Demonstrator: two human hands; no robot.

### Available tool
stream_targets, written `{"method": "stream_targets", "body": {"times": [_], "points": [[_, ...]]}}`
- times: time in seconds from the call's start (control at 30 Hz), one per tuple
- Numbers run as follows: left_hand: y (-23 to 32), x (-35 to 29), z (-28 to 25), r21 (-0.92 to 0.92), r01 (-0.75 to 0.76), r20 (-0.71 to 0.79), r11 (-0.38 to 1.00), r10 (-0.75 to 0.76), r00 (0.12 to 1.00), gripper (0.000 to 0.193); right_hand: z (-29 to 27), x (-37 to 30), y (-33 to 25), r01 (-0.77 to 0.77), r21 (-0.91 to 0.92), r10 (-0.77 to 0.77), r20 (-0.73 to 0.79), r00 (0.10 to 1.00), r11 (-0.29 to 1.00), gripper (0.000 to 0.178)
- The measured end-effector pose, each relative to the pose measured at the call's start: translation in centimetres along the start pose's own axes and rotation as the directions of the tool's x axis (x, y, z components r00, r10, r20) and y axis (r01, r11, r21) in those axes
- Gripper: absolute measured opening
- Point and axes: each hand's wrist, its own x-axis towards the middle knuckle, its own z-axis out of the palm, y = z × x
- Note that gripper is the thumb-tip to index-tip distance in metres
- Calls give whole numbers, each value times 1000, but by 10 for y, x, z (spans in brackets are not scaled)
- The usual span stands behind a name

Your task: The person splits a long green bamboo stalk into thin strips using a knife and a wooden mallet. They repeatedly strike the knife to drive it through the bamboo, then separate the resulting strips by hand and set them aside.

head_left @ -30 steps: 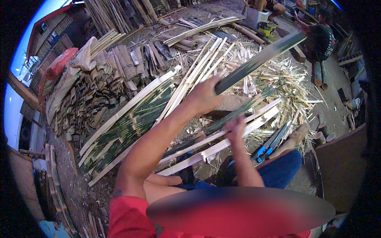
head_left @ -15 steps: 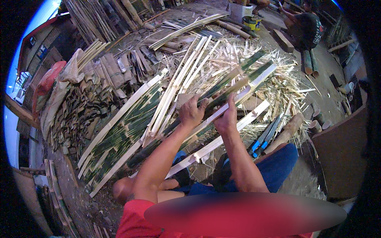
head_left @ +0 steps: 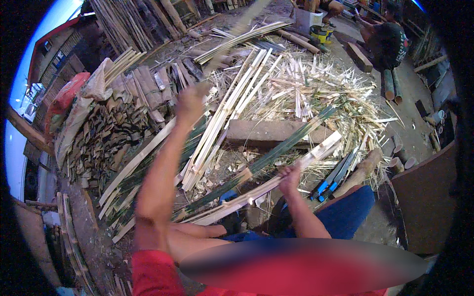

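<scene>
My left hand is raised at the left of centre, smeared by motion. It is closed on a thin pale bamboo strip that sticks up and away, also blurred. My right hand is wrapped round pale split bamboo strips, which slope from far right to near left across my lap. Beside them a long dark green bamboo strip lies slanted over a thick wooden beam. My right fist hides part of the pale strips.
A heap of shavings spreads beyond the beam. Pale strips and green strips lie left of it. Blue-handled tools rest by a log on the right. A person sits at the far right.
My left hand has swung up and left with a pale strip. My right hand has moved down onto the nearer pale strips. The green strip now lies across the beam.
</scene>
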Motion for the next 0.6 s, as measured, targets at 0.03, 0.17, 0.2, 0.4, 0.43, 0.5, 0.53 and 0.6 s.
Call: {"method": "stream_targets", "body": {"times": [0.03, 0.17, 0.2, 0.4, 0.43, 0.5, 0.53, 0.6], "points": [[14, -8, 32, -148, 63, 144, 987, -41, 989, 50, 13, 1, 11, 49, -2, -48, 109, 993, 999, 57], [47, -52, 127, -125, 142, 437, 982, -73, 896, 59, 75, -2, -6, -91, 59, 61, 386, 921, 994, 55], [49, -63, 134, -104, 135, 462, 985, -73, 884, 61, 84, -4, -26, 5, 70, -29, 346, 938, 998, 55], [78, -133, 161, -111, 76, 604, 991, 6, 797, 88, 79, -10, -77, 110, 73, -130, 402, 906, 991, 74], [82, -142, 170, -150, 41, 577, 988, 53, 815, 99, 77, -9, -72, 189, 60, -198, 336, 921, 980, 73], [86, -154, 191, -109, -58, 487, 992, 104, 867, 101, 75, -9, -60, 240, 35, -239, 310, 920, 970, 69], [85, -156, 200, -90, -106, 465, 990, 136, 875, 103, 74, -13, -58, 254, -20, -229, 368, 901, 967, 68], [80, -153, 211, -78, -178, 419, 981, 194, 887, 94, 76, -23, -74, 322, -181, -238, 373, 897, 929, 68]]}}
